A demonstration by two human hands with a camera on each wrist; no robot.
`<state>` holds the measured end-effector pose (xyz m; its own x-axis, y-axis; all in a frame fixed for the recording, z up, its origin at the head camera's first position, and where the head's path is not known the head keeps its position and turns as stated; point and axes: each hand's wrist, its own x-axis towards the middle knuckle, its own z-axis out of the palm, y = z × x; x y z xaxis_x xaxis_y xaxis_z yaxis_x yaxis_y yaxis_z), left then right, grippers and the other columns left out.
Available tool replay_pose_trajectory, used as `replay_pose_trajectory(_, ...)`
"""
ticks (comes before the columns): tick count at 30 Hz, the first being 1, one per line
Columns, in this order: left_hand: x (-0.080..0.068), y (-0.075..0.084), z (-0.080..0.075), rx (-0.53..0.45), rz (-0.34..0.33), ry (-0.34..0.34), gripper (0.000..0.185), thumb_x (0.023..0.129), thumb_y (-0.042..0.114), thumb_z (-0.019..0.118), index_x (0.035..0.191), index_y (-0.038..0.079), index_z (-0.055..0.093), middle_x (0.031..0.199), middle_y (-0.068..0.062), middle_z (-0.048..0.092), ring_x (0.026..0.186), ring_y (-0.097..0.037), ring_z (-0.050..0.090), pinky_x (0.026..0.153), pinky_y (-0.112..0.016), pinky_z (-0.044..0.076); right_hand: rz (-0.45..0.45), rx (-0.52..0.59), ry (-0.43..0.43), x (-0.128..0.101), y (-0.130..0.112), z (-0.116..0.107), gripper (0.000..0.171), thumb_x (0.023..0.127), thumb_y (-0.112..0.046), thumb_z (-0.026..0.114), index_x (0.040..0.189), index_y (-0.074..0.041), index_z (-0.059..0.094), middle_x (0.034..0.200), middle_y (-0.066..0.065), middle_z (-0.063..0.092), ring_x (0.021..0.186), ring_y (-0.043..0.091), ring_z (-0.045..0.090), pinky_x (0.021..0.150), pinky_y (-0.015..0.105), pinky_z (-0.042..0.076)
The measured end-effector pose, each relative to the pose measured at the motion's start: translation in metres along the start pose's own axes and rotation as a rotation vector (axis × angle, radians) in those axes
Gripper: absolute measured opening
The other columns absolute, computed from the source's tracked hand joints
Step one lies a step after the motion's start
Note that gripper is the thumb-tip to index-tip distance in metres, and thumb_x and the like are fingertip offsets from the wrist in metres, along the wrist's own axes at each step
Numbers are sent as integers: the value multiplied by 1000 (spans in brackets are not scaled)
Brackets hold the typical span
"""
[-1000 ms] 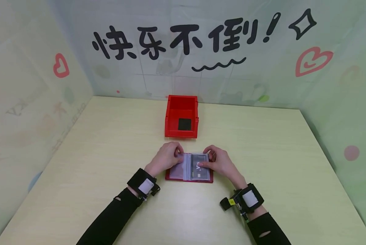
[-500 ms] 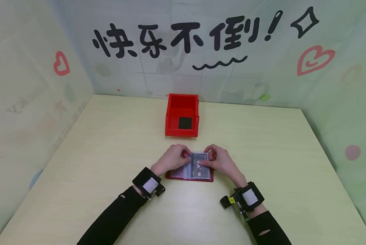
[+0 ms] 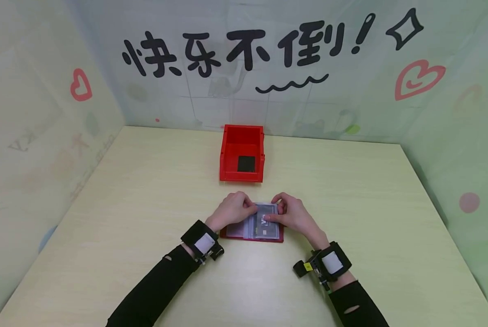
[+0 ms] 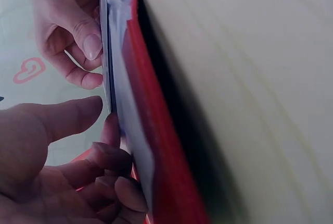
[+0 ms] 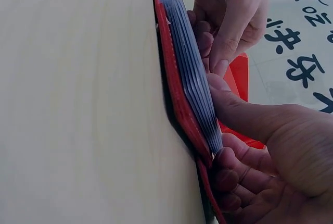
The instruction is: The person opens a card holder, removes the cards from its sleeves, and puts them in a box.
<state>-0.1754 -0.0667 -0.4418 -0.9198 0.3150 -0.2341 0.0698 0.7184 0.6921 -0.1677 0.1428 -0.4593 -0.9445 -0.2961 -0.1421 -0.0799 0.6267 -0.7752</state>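
The table [image 3: 166, 177] was pale and smooth, with a faint wood grain. Toward its middle lay a wallet [image 3: 265, 231], open, its red cover underneath. A red bin [image 3: 241, 176] stood just beyond, near the table's far edge.

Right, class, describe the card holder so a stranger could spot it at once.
On the pale table, find the red bin. Just nearer the person, between the left hand and right hand, is the open card holder. Unlike the deep bin, it is a thin booklet of clear sleeves in a red cover.
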Motion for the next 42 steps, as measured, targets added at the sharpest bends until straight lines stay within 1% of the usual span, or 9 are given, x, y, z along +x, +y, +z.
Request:
replay_pose_trajectory(5, 0, 1, 0, 1, -17, -32, 24, 94, 27, 71, 85, 5, 75, 74, -7, 65, 71, -18, 56, 58, -24, 37, 8, -11, -5, 0, 0, 0, 47, 82, -23, 84, 116, -3, 58, 74, 3, 50, 70, 16, 50, 60, 23, 37)
replay_pose_trajectory(10, 1, 1, 0, -2, -46, -50, 23, 92, 27, 74, 90, 4, 74, 78, -8, 65, 73, -18, 56, 59, -24, 37, 24, -22, -13, 0, 0, 0, 47, 82, -23, 84, 116, -4, 58, 75, 4, 50, 70, 17, 49, 60, 23, 37)
replay_pose_trajectory(16, 3, 1, 0, 13, -61, -59, 22, 93, 25, 73, 93, 3, 71, 78, -8, 65, 72, -19, 56, 60, -25, 37, 28, -33, -18, 2, 0, -1, 46, 82, -24, 84, 115, -5, 58, 76, 4, 51, 70, 17, 50, 60, 23, 38)
replay_pose_trajectory(22, 2, 2, -5, -5, -74, -73, 21, 94, 22, 71, 93, 2, 69, 80, -10, 65, 72, -19, 55, 59, -24, 38, 29, -28, -21, 2, 0, -1, 46, 82, -24, 84, 115, -5, 58, 75, 4, 51, 71, 17, 50, 59, 23, 38)
replay_pose_trajectory(28, 0, 2, -10, 13, -90, -86, 22, 95, 21, 70, 82, 4, 66, 73, -8, 61, 67, -17, 52, 56, -23, 35, 24, -23, -21, 3, -1, -2, 46, 82, -23, 85, 114, -5, 58, 75, 4, 50, 70, 17, 50, 59, 23, 38)
replay_pose_trajectory(32, -1, 4, -9, 26, -93, -111, 34, 94, 31, 71, 72, 7, 63, 66, -5, 57, 65, -16, 52, 54, -24, 33, 15, -19, -21, 2, -1, -2, 45, 82, -22, 84, 114, -4, 58, 74, 3, 49, 69, 16, 49, 58, 23, 37)
replay_pose_trajectory(34, -2, 5, -7, 43, -85, -107, 38, 91, 36, 74, 69, 7, 61, 64, -5, 56, 65, -16, 52, 54, -24, 31, 11, -18, -21, 2, -1, -2, 45, 82, -21, 84, 114, -4, 58, 74, 3, 49, 68, 16, 48, 58, 22, 36)
replay_pose_trajectory(37, -3, 7, -5, 68, -83, -88, 38, 87, 37, 78, 70, 8, 62, 67, -4, 57, 69, -16, 53, 56, -24, 31, 6, -18, -21, 3, -1, -2, 44, 82, -20, 84, 114, -4, 58, 73, 3, 48, 68, 16, 48, 58, 22, 36)
replay_pose_trajectory(42, -3, 8, -6, 66, -110, -86, 31, 88, 33, 78, 82, 6, 67, 78, -7, 62, 75, -17, 55, 60, -24, 35, 8, -19, -26, 2, -2, -2, 45, 82, -21, 84, 114, -4, 58, 73, 4, 48, 68, 17, 48, 58, 22, 36)
